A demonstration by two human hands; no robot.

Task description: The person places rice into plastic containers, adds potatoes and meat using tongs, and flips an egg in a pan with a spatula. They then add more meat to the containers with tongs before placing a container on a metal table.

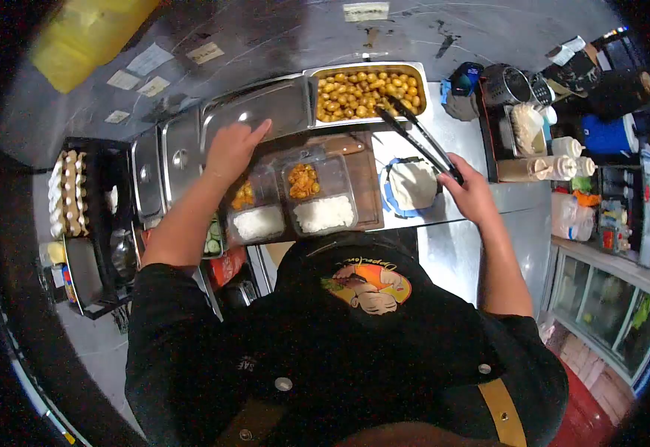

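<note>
My right hand (465, 188) grips a pair of black tongs (423, 141) by the handle end. The spread tong tips reach over a metal pan (424, 88) filled with small round golden potatoes (366, 93). At the left, my left hand (233, 151) holds nothing. One finger stretches out over the steel lid (280, 104) beside that pan. Below my hands, two clear takeout containers stand on a wooden cutting board (370, 190). Each has white rice (325, 214) in its near part and orange chopped food (303, 180) in its far part.
More lidded steel pans (181, 158) line the counter's left side, with egg trays (68, 194) beyond. A round white item with a blue rim (412, 185) lies right of the board. Sauce bottles (563, 167) crowd the right shelf, above a glass-door fridge (600, 313).
</note>
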